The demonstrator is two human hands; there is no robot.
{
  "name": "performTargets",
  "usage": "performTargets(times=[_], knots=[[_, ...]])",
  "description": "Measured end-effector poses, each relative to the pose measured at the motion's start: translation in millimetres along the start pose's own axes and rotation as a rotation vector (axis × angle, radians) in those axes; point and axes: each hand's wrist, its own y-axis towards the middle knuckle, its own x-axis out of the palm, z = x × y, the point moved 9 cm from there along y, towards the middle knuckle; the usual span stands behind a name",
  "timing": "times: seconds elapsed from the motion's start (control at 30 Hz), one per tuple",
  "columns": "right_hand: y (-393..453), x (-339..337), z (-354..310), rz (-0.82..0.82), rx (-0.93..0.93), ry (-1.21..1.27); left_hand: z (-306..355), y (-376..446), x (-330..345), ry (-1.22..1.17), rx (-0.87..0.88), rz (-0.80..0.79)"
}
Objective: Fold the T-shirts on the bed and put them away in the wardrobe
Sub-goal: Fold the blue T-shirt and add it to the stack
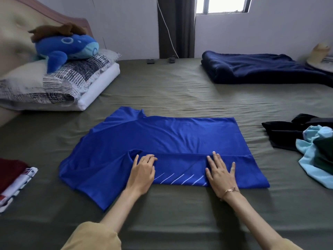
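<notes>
The blue T-shirt lies on the bed with its long axis left to right (collar far left). The left hand and right hand press flat on its near folded strip.

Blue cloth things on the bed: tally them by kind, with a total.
Royal-blue T-shirt with white stripes, under both hands: 1
Folded navy-blue blanket: 1
Blue plush whale toy: 1
Crumpled light-blue garment: 1
Total: 4
</notes>
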Motion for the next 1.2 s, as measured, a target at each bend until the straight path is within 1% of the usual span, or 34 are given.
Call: performTargets(times=[0.07,0.13,0.17,0.23,0.3,0.37,0.4,0.43,0.5,0.57,0.63,0.67,0.73,0.77,0.83,0.9,0.93,0.97,1.0,1.03,1.1,1.13,1.17,1.2], knots=[[-1,1,-41,0.054,-0.163,0.037,-13,-1,-19,-0.022,-0.002,0.079],[-7,-6,-86,0.202,-0.342,0.100,-33,-2,-35,-0.061,-0.050,0.122],[-10,-5,-106,0.233,-0.413,0.129,-45,-3,-42,-0.080,-0.077,0.140],[-15,5,-151,0.176,-0.549,0.162,-72,-9,-57,-0.108,-0.130,0.179],[-21,9,-189,0.174,-0.671,0.164,-98,-16,-68,-0.138,-0.179,0.202],[-29,7,-221,0.185,-0.760,0.144,-126,-25,-73,-0.218,-0.238,0.188],[-33,5,-237,0.216,-0.801,0.124,-139,-30,-74,-0.251,-0.267,0.166],[-37,7,-252,0.219,-0.857,0.108,-151,-35,-75,-0.253,-0.281,0.142],[-44,8,-282,0.239,-0.942,0.093,-178,-47,-76,-0.220,-0.291,0.084],[-44,10,-299,0.281,-1.026,0.051,-192,-55,-75,-0.221,-0.278,0.017],[-38,11,-316,0.314,-1.082,0.015,-205,-61,-78,-0.230,-0.265,-0.011],[-31,10,-320,0.320,-1.080,0.017,-207,-61,-80,-0.255,-0.254,-0.015],[-18,4,-323,0.285,-1.049,0.137,-215,-59,-81,-0.336,-0.260,-0.040],[-8,0,-326,0.270,-1.020,0.210,-221,-56,-80,-0.372,-0.277,-0.054],[16,-5,-331,0.233,-0.914,0.267,-228,-49,-78,-0.508,-0.349,-0.099],[38,-17,-344,0.319,-0.852,0.249,-235,-45,-80,-0.711,-0.465,-0.071],[51,-21,-348,0.302,-0.798,0.231,-238,-42,-81,-0.799,-0.523,-0.039],[68,-20,-354,0.249,-0.737,0.219,-245,-40,-81,-0.887,-0.585,-0.021],[82,-17,-360,0.197,-0.691,0.215,-252,-42,-74,-0.978,-0.612,-0.033],[94,-20,-359,0.176,-0.637,0.244,-250,-38,-74,-1.032,-0.599,-0.079],[113,-18,-358,0.095,-0.573,0.377,-253,-32,-69,-1.018,-0.562,-0.206],[120,-14,-360,0.032,-0.549,0.412,-258,-30,-66,-0.973,-0.553,-0.250],[124,-6,-362,-0.032,-0.523,0.402,-266,-28,-65,-0.917,-0.557,-0.255],[127,3,-360,-0.098,-0.489,0.371,-273,-25,-67,-0.851,-0.548,-0.222]])
